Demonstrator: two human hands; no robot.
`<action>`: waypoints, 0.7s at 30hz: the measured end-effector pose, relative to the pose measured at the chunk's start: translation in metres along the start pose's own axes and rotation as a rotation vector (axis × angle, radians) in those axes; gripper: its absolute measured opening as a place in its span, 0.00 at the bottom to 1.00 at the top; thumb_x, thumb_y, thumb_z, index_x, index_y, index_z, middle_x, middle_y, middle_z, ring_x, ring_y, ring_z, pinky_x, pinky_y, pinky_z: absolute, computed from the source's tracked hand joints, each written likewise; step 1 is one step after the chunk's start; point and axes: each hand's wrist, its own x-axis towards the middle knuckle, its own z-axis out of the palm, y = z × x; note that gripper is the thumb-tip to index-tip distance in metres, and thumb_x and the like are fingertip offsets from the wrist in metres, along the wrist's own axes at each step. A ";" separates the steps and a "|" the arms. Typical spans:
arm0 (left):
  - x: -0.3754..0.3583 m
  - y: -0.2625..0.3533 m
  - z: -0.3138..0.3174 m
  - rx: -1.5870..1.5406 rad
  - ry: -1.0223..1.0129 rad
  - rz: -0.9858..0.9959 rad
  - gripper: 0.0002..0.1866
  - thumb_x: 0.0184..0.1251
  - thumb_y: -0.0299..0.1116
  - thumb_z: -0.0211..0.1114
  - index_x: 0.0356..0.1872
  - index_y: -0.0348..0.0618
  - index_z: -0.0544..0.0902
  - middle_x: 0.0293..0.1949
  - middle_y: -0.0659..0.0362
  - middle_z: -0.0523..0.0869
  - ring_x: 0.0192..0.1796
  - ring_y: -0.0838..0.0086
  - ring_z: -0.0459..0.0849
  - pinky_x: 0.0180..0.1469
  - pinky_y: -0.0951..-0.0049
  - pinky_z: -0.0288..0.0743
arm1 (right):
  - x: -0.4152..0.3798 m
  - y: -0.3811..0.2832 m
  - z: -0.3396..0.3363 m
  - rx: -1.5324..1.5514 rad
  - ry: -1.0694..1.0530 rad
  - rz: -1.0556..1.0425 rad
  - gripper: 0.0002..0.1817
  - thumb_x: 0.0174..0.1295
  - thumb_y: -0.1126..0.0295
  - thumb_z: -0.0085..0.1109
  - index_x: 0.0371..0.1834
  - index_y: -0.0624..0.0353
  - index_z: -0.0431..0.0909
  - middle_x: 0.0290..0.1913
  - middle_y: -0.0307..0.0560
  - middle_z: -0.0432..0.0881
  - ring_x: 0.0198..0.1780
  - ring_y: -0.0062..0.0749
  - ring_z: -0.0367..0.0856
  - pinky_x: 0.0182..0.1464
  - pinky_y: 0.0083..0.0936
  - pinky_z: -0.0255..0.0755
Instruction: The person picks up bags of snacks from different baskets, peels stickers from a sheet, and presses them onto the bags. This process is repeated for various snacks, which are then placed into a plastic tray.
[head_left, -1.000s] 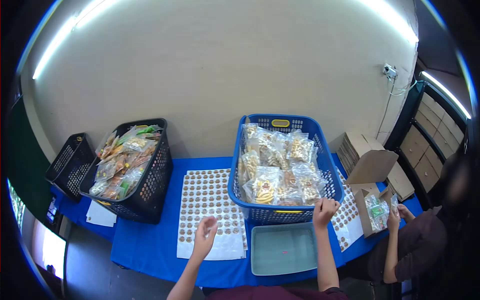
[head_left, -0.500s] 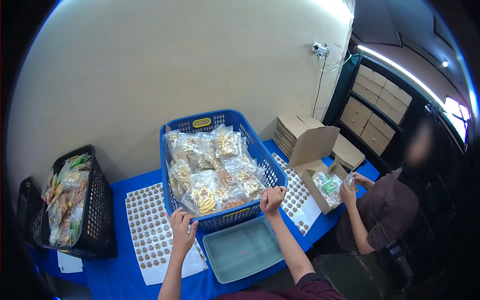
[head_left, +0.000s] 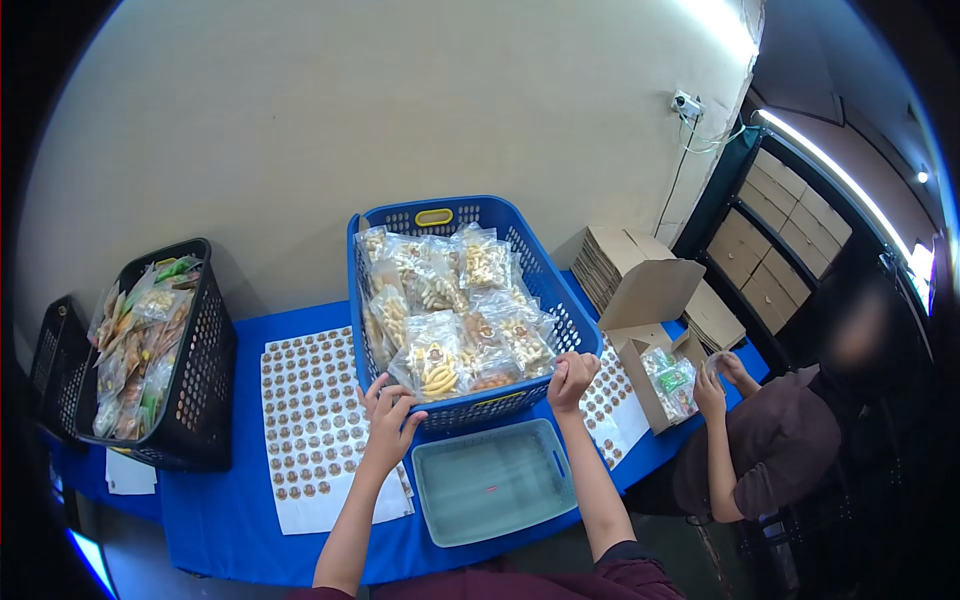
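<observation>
A large blue plastic basket [head_left: 575,335] stands on the table, filled with clear packets of pale and yellow snacks [head_left: 435,368]. At its front left corner is my left hand [head_left: 388,425], with fingers curled over the rim and the thumb standing apart. My right hand [head_left: 572,382] is closed on the front right corner of the same basket. Between my forearms, just in front of the basket, lies a shallow grey-green tray [head_left: 495,485] with a tiny reddish mark on its bottom. The undersides of both grips are hidden.
Sheets of round stickers [head_left: 310,425] lie left of the basket, others [head_left: 610,405] to its right. A black basket of packets [head_left: 205,385] stands far left. At right, a person [head_left: 765,430] handles a small packet beside an open carton [head_left: 645,385]; flattened cardboard [head_left: 610,275] is stacked behind.
The whole view has shifted, so the basket appears higher and farther right. Both my hands stay at its front corners. The person at right has raised the packet slightly.
</observation>
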 end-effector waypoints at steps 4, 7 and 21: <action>-0.008 0.005 -0.012 0.018 -0.026 0.002 0.13 0.55 0.34 0.62 0.43 0.47 0.76 0.51 0.56 0.69 0.63 0.55 0.58 0.64 0.46 0.41 | -0.009 -0.022 -0.016 -0.033 -0.168 0.143 0.12 0.56 0.72 0.45 0.42 0.64 0.70 0.40 0.52 0.73 0.45 0.46 0.69 0.55 0.41 0.53; -0.027 0.006 -0.027 0.043 -0.063 -0.002 0.23 0.53 0.29 0.62 0.53 0.47 0.71 0.60 0.52 0.63 0.65 0.52 0.56 0.64 0.56 0.53 | -0.022 -0.061 -0.047 -0.012 -0.274 0.160 0.22 0.60 0.69 0.47 0.57 0.66 0.62 0.53 0.56 0.69 0.57 0.50 0.65 0.62 0.39 0.50; -0.136 -0.090 -0.240 0.152 0.431 -0.442 0.14 0.58 0.20 0.52 0.47 0.36 0.72 0.48 0.54 0.74 0.49 0.67 0.74 0.46 0.72 0.67 | -0.176 -0.158 -0.089 0.861 -0.410 1.245 0.14 0.62 0.72 0.49 0.19 0.64 0.73 0.20 0.43 0.75 0.19 0.22 0.71 0.30 0.16 0.66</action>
